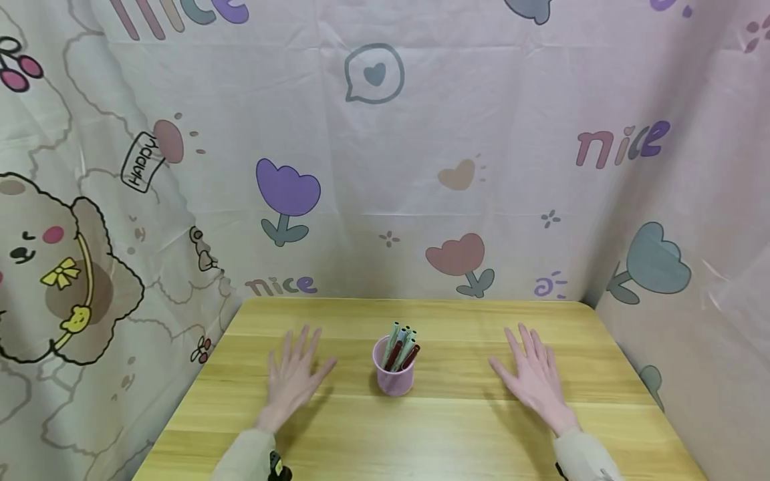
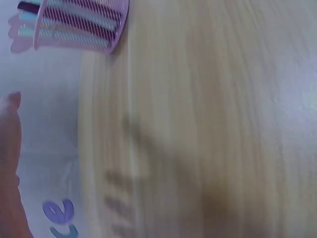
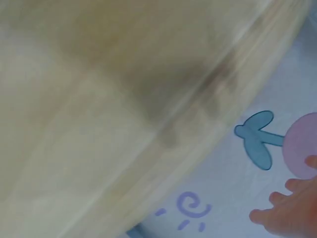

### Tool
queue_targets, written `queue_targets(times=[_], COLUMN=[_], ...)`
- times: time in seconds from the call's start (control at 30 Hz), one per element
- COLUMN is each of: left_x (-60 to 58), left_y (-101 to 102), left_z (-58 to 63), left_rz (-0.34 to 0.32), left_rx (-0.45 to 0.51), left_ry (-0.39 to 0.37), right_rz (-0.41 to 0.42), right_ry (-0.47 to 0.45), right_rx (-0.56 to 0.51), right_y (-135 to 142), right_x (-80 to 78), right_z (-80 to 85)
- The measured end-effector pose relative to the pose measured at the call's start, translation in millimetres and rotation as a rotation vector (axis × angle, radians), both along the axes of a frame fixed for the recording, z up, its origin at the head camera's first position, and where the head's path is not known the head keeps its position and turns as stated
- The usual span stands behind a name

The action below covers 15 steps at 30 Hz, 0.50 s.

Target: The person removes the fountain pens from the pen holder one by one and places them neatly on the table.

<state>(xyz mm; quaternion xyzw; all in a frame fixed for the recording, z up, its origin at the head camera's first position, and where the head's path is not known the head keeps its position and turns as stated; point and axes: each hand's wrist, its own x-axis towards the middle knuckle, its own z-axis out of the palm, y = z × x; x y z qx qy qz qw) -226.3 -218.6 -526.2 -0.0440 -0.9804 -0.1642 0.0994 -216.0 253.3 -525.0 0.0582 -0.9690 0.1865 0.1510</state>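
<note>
Person's left hand (image 1: 293, 382) and right hand (image 1: 534, 379) flank pink mesh cup (image 1: 395, 383). Both grips wide, fingers splayed, nothing held; shadows suggest hands hover over worktop (image 1: 451, 434). Cup upright, between hands, apart from both; pale green and dark red pens (image 1: 394, 355) stand inside, leaning, ends above rim. Step in hand reads as ready pose, before contact. Next move, judging by layout, would call for reaching inward: one hand steadying cup, other narrowing to pinch single pen.
</note>
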Motion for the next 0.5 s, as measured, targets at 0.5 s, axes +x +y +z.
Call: queue_targets(times=[0.5], left_x=[-8.9], left_y=[68], left_z=[28.0], left_rz=[-0.328], left_rx=[0.224], left_ry=[-0.176], right_rz=[0.354], right_ry=[0.107], right_rx=[-0.298], right_y=[-46], right_x=[-32.7], right_z=[18.6])
